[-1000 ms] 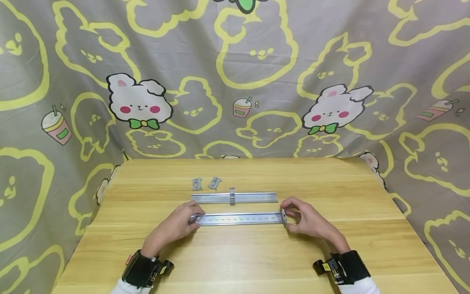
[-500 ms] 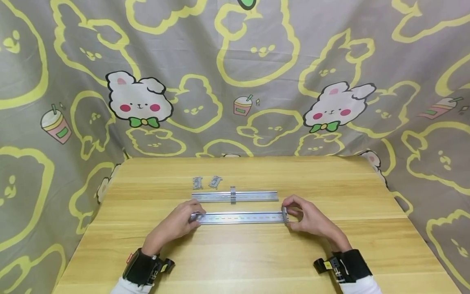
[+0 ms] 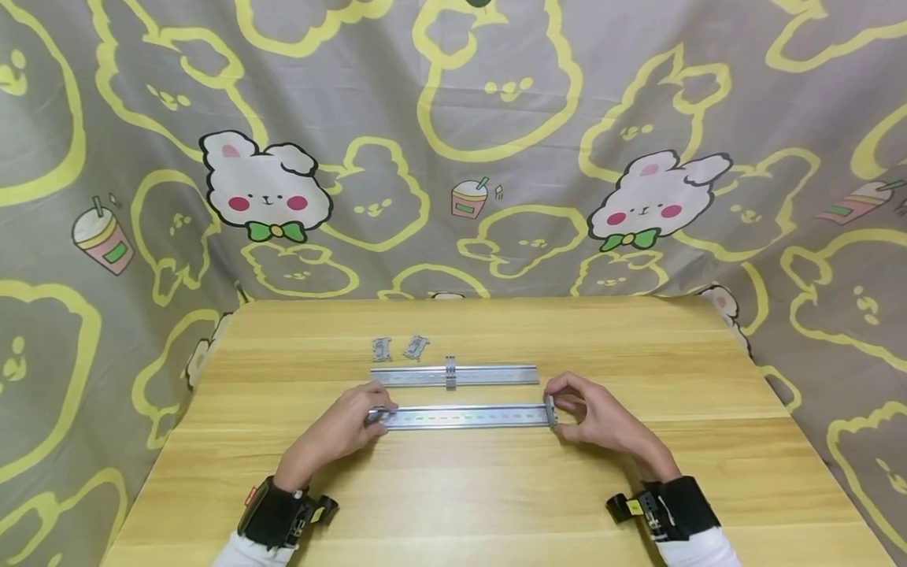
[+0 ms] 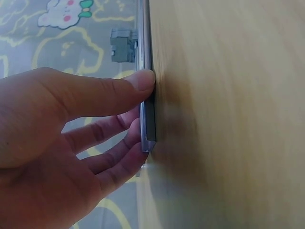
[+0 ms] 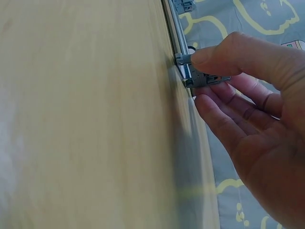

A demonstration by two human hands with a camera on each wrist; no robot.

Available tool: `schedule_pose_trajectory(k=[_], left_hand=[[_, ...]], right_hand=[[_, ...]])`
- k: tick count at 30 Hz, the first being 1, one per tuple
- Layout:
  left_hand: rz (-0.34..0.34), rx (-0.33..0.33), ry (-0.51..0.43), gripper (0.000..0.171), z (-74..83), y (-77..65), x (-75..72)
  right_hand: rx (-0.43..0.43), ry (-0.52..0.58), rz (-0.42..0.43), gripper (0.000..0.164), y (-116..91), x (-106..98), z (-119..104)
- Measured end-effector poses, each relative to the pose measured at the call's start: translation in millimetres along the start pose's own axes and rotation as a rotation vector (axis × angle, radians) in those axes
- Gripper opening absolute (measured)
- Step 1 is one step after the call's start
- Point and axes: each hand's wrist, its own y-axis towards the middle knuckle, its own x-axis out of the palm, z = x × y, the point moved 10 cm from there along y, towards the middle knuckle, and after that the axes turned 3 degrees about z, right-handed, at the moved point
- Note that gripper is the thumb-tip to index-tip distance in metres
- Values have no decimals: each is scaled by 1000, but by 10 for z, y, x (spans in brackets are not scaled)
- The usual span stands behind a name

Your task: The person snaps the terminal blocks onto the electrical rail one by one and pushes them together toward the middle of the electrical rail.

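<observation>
A slotted metal DIN rail (image 3: 468,417) lies across the table in front of the person. My left hand (image 3: 343,423) grips its left end; in the left wrist view the thumb presses the near edge of the rail (image 4: 149,114), with fingers at the far side. At the right end, my right hand (image 3: 598,416) pinches a grey rail clip (image 5: 205,76) between thumb and fingers. That clip stands crosswise against the rail's end; whether it is fully seated is hard to tell. Behind lies a second DIN rail (image 3: 496,376), bearing several grey clips (image 3: 450,372) near its middle.
Two loose grey clips, one on the left (image 3: 382,349) and one tilted (image 3: 416,347), lie behind the second rail. The wooden table (image 3: 453,504) runs back to a patterned cloth curtain (image 3: 397,189), which also hangs at both sides.
The head view has tilted slightly down, so everything sits a little differently in it. Both hands keep their holds on the rail and the clip, with hardly any visible movement.
</observation>
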Motion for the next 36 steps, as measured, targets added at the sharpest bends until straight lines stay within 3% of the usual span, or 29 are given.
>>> schedule_pose_trajectory(k=[19, 27, 36], left_hand=[[-6, 1, -28, 29, -3, 4, -18], [-22, -3, -29, 28, 3, 14, 33], [-7, -1, -28, 29, 10, 0, 17]], right_hand=[[-52, -44, -18, 52, 145, 183, -154], [-98, -181, -17, 51, 246, 362, -238], [-95, -208, -7, 51, 350, 534, -341]])
